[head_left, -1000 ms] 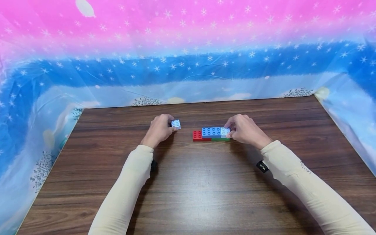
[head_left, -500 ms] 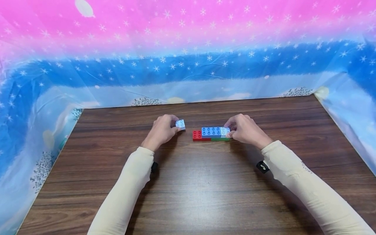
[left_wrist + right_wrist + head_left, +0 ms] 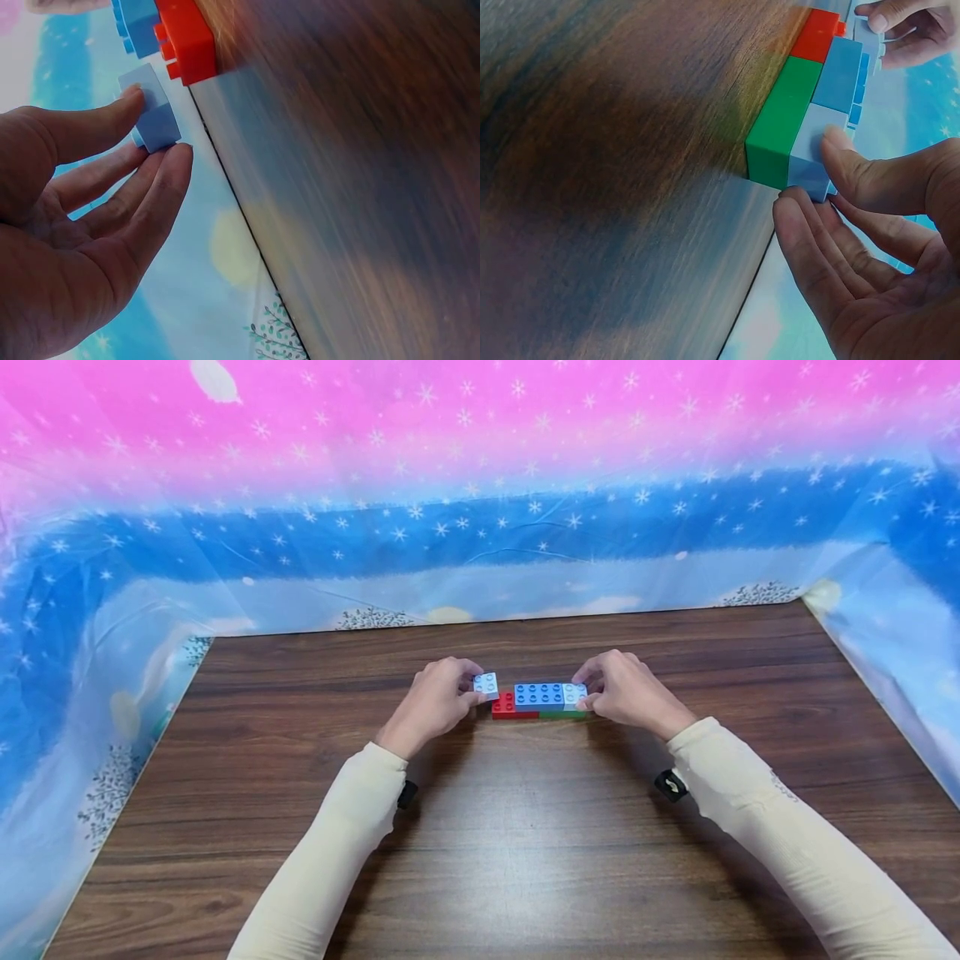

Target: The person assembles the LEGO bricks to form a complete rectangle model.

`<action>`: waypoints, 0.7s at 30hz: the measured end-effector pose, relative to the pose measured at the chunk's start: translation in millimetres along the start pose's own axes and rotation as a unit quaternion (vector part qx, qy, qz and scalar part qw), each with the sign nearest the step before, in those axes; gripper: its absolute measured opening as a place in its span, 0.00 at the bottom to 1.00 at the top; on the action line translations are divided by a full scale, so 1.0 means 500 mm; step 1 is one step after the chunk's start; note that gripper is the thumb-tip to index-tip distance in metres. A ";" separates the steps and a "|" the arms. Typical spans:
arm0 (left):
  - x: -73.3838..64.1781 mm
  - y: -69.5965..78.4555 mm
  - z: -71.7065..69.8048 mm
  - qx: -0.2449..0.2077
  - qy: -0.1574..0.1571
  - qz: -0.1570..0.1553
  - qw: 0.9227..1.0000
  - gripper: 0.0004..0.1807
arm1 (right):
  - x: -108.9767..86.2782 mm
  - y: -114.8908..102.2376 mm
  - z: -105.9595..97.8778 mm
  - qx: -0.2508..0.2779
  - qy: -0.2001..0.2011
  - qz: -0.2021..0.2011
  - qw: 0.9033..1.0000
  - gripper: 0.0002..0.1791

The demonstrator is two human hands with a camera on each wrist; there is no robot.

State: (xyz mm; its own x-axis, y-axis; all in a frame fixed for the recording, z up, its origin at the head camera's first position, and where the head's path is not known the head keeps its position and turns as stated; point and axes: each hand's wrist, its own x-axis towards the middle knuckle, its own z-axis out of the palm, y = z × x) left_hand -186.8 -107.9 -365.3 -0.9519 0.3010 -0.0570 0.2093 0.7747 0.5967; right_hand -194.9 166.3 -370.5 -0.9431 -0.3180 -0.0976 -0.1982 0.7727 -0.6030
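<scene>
My left hand pinches a small pale blue toy brick between thumb and fingertips, raised at the left end of a brick stack. That stack has a red brick and a green brick as its bottom layer. On top lie a longer blue brick and a pale blue brick at the right end. The red brick's left studs show bare, with the held brick just above and behind them in the head view. My right hand grips the stack's right-end pale blue brick between thumb and fingers.
The stack stands on a dark wooden table, toward its far side. A pink and blue cloth with snowflakes hangs behind the table's back edge and along both sides.
My left hand has moved right with the pale blue brick, from well left of the stack up to its red end. My right hand and the stack have stayed in place.
</scene>
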 end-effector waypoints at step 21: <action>-0.002 0.011 0.026 0.001 -0.007 0.045 0.999 0.16 | -0.001 0.001 -0.001 -0.001 0.004 -0.003 1.000 0.16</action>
State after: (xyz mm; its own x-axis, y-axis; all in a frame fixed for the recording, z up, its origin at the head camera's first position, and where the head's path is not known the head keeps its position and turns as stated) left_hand -181.9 -96.8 -372.1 -0.9256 0.3783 -0.0143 0.2954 0.7454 0.5976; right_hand -194.6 167.1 -370.2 -0.9440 -0.3184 -0.0872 -0.2047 0.7718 -0.6020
